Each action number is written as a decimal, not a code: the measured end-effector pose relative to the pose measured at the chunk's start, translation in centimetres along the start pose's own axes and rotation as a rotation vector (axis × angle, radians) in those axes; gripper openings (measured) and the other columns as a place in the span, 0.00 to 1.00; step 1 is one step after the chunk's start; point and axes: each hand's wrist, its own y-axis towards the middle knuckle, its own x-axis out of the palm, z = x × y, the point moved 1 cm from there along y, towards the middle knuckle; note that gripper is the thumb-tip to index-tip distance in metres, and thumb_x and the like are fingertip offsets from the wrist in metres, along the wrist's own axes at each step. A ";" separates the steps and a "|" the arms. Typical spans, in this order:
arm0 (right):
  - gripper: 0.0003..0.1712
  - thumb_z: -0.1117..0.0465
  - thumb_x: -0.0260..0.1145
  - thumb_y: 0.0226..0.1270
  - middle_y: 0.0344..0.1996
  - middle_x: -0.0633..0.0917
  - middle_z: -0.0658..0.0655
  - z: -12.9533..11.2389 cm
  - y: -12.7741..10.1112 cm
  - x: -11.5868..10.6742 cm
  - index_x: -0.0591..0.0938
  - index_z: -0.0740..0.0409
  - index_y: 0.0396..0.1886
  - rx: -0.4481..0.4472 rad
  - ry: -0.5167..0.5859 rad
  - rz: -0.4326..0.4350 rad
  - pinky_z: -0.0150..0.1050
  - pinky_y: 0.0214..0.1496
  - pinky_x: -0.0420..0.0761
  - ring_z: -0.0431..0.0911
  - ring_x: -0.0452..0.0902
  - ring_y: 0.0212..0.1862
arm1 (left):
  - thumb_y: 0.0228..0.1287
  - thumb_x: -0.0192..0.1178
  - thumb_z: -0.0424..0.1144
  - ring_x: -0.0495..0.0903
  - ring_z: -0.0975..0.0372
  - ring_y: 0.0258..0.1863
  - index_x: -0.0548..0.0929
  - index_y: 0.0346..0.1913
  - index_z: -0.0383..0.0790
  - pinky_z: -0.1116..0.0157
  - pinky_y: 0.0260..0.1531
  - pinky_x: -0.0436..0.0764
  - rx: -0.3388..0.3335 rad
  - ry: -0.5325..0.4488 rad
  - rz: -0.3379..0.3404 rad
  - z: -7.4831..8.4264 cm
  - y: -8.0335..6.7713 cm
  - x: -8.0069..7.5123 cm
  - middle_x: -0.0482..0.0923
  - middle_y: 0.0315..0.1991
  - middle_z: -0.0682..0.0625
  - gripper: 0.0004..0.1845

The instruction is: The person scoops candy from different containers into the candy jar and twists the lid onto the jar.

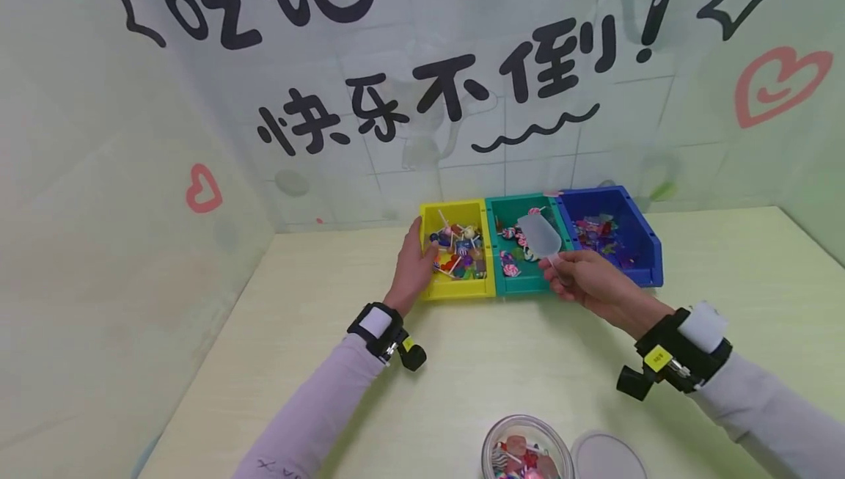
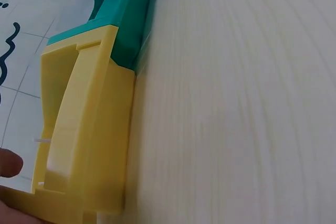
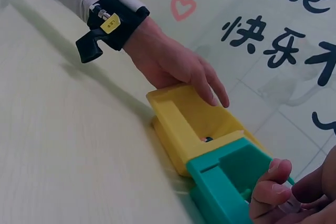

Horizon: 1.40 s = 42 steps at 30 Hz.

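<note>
My right hand pinches the handle of a translucent white scoop, its blade over the green bin of wrapped candies. At the yellow bin, which holds lollipops and other candies, my left hand grips the left side wall, the thumb over the rim and the fingers along the outside. In the right wrist view the left hand shows at that wall, and the right hand's curled fingers cover most of the scoop handle. I cannot tell whether the blade carries any candy.
A blue bin with shiny wrapped candies adjoins the green one on the right. Near the table's front stands a clear round jar of candies, with a pale round lid beside it. Behind the bins rises a wall with printed lettering.
</note>
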 end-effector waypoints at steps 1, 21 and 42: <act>0.25 0.57 0.40 0.79 0.35 0.77 0.49 0.4 0.1 0.0 0.61 0.73 0.65 0.007 -0.003 0.003 0.27 0.32 0.72 0.37 0.69 0.30 | 0.75 0.45 0.39 0.53 0.53 0.75 0.43 0.77 0.45 0.53 0.73 0.54 -0.005 0.010 -0.007 0.0 0.0 0.1 0.48 0.77 0.46 0.34; 0.30 0.44 0.46 0.76 0.28 0.86 0.54 4.4 -3.5 -0.4 0.77 0.69 0.46 0.109 -0.442 -0.027 0.34 0.27 0.77 0.43 0.80 0.27 | 0.74 0.46 0.45 0.48 0.55 0.77 0.40 0.77 0.45 0.54 0.74 0.52 0.077 0.109 -0.063 0.4 -3.8 -0.9 0.45 0.78 0.48 0.37; 0.27 0.23 0.55 0.52 0.67 0.62 0.43 13.1 -14.3 2.5 0.68 0.23 0.50 -0.575 -1.476 -0.093 0.39 0.48 0.80 0.35 0.59 0.59 | 0.53 0.68 0.57 0.56 0.68 0.72 0.49 0.72 0.73 0.63 0.67 0.66 0.064 -0.287 -0.932 4.3 -21.5 -0.6 0.54 0.73 0.68 0.47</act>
